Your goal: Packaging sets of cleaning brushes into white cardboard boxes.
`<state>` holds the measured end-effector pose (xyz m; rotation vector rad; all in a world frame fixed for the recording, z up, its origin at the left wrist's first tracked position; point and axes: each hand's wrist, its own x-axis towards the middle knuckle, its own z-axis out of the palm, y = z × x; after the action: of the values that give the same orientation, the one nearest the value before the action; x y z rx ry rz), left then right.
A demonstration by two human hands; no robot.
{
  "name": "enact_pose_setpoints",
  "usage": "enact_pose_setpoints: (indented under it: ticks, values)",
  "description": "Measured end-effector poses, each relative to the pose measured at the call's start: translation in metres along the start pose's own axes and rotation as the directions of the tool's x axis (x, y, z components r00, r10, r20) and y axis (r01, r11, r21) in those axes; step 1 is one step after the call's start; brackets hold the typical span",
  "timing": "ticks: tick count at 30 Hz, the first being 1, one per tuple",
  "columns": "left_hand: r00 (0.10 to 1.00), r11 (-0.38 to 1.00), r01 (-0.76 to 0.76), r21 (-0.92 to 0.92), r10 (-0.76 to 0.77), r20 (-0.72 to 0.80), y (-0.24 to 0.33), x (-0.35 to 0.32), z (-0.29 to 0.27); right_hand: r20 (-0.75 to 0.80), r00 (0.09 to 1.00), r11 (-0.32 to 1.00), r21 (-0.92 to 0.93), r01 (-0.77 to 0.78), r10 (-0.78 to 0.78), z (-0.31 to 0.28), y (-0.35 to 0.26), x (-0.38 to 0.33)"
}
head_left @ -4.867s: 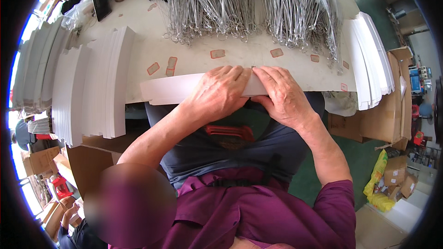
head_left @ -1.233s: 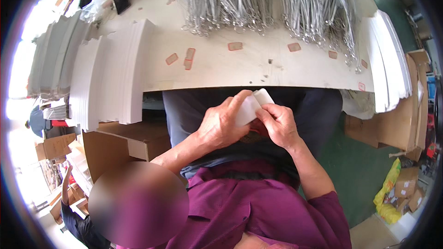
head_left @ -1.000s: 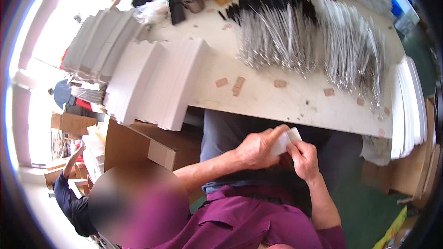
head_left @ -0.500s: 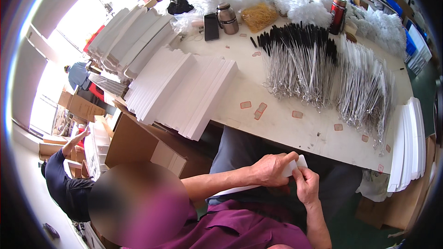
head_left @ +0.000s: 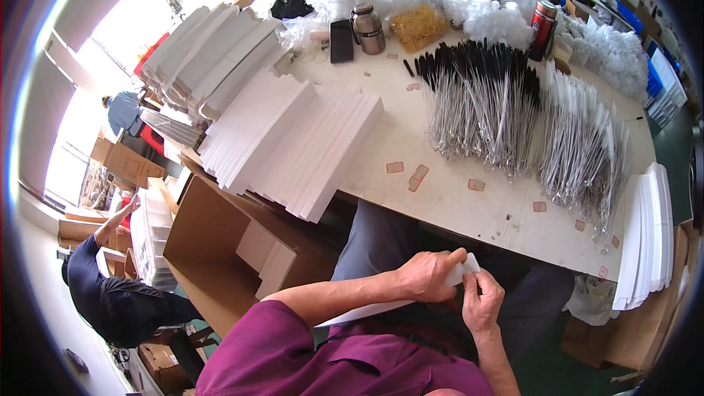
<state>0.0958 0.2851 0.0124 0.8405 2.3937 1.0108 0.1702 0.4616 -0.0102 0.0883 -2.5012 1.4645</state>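
A long narrow white folded box (head_left: 462, 273) lies across my lap below the table edge. My left hand (head_left: 429, 276) grips it near its far end, fingers curled over the top. My right hand (head_left: 482, 301) pinches the same end flap from the right. The box's near end runs back under my left forearm. Both hands are close together, in front of my grey trousers.
The white table (head_left: 455, 198) carries rows of flat white boxes (head_left: 301, 147), bundles of clear-sleeved black-tipped sticks (head_left: 484, 103), white feathers, two flasks and a phone. More flat boxes (head_left: 645, 235) are stacked at right. An open cardboard carton (head_left: 227, 249) stands at left; another person crouches beyond it.
The box has come off the table edge and down to my lap, both hands still on it. My view has swung left and upward, showing more of the table and the carton.
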Motion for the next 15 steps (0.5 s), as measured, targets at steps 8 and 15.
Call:
enact_pose_setpoints:
  ticks: [8, 15]
  values:
    - [1.0, 0.999, 0.031, -0.042, -0.031, 0.006, 0.005, -0.004, -0.004, -0.135, 0.947, 0.871, 0.446, -0.205, 0.292, 0.013, -0.006, 0.0]
    - [0.999, 0.999, 0.02, -0.039, -0.022, -0.046, 0.003, -0.001, 0.0, -0.064, 0.994, 0.989, 0.13, -0.076, 0.085, 0.011, -0.01, 0.006]
